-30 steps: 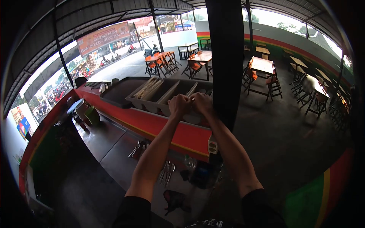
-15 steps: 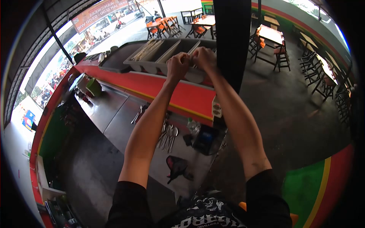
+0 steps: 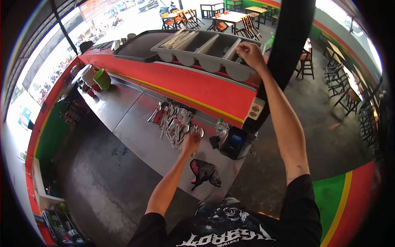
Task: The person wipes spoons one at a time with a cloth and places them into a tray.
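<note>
Left hand point(image 3: 191, 142) down on the steel counter point(image 3: 131, 140), at the near edge of the loose spoon pile point(image 3: 175, 121) — fingers curled onto the spoons, can't tell if it grips any. Right hand point(image 3: 249, 51) up at the grey divided tray point(image 3: 197, 47) on the red ledge point(image 3: 197, 86), over the rightmost compartment — fingers balled closed, anything inside hidden. Black cloth point(image 3: 204, 173) near the left hand, 1 small bottle point(image 3: 221, 127) beside the pile.

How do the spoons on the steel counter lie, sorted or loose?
Loose: the spoons sprawl in a jumbled heap, handles crossing, beside the left hand.
</note>
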Demonstrator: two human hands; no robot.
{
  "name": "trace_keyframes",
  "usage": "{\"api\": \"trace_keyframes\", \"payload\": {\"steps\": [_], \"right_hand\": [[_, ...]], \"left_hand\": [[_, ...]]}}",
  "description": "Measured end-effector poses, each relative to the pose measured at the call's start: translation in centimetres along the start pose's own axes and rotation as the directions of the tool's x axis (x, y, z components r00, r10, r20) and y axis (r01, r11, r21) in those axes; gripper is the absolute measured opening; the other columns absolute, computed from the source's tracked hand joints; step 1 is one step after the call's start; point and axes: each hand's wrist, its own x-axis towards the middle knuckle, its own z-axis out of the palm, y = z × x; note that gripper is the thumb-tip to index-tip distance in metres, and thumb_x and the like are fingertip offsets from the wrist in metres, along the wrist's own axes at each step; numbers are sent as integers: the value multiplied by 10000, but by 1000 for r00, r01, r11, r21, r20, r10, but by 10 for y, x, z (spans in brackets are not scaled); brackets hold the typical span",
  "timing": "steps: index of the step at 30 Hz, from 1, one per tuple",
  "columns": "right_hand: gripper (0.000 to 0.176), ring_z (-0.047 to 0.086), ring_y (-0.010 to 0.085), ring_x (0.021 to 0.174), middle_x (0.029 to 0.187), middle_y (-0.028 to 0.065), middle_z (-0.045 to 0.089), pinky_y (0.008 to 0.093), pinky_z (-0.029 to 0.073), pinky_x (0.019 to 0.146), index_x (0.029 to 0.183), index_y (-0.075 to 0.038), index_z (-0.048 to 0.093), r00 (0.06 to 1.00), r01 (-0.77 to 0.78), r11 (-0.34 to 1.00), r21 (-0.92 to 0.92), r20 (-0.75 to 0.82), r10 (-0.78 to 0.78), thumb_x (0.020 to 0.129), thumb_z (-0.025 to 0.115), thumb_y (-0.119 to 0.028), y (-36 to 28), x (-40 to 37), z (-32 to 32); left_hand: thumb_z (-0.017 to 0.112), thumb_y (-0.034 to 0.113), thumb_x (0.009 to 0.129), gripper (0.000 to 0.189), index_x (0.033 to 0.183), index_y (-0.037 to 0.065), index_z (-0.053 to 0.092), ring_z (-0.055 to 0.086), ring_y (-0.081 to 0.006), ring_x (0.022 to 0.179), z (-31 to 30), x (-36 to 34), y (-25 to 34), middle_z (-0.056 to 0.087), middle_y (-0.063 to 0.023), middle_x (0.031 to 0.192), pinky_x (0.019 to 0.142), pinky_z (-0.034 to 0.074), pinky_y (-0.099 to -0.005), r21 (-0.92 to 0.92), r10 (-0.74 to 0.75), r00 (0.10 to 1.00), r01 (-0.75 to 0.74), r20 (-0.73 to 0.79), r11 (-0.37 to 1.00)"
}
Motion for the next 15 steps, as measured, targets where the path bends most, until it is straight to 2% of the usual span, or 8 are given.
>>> {"api": "trace_keyframes", "payload": {"steps": [3,8,9,11,12,13,14,15], "right_hand": [[224,704,189,761,859,91,731,324,533,704,980,-42,724,998,-46,994,-104,46,51,900,669,-244,-37,-6,-7],[125,675,224,789,829,79,692,333,515,710,902,-72,698,959,211,972,-108,-172,-227,899,654,-189,-140,-84,40],[103,656,143,787,852,50,682,285,515,699,883,-35,662,954,264,965,-5,-147,-261,931,626,-118,-132,-111,67],[87,662,179,876,903,44,669,320,521,771,818,-81,601,974,191,940,284,62,-217,844,678,-50,-128,-185,117],[93,655,221,885,876,56,649,346,517,792,815,-99,605,937,136,981,137,303,-172,811,681,-46,-119,-228,138],[63,634,269,862,839,62,626,390,512,785,836,-113,629,952,145,986,78,261,-161,814,684,-88,-112,-276,167],[86,641,300,873,874,64,654,414,518,807,885,-103,657,843,-11,993,120,536,-55,833,689,-164,-100,-315,180],[233,633,309,996,1036,90,673,419,504,893,1036,-97,665,857,-30,995,91,516,-22,842,688,-225,-90,-362,199]], "left_hand": [[644,272,849,225,963,84,692,673,-379,852,7,-23,-54,697,-178,877,752,520,-467,23,-119,993,118,25,993],[669,290,840,294,1049,82,677,651,-370,968,37,-49,-111,683,-168,1023,822,516,-466,155,-210,976,199,55,968],[679,298,839,327,1079,77,660,640,-371,988,46,-53,-116,664,-163,1066,824,513,-470,206,-211,975,194,64,959],[693,318,836,367,1109,80,636,623,-367,1010,49,-63,-101,633,-139,1095,834,506,-473,224,-243,968,225,57,948],[700,328,835,387,1125,82,624,615,-365,1022,48,-61,-94,618,-127,1110,839,503,-474,234,-256,966,242,33,942],[708,336,838,369,1094,90,607,598,-351,1042,54,-61,-96,584,-113,1111,823,496,-475,285,-229,973,217,10,934],[709,334,840,356,1077,89,605,597,-345,1045,61,-62,-106,587,-116,1105,815,495,-476,278,-206,979,199,-4,940],[710,332,841,344,1060,89,604,597,-339,1049,69,-63,-118,590,-119,1099,806,493,-477,269,-192,981,191,-25,944]]}}
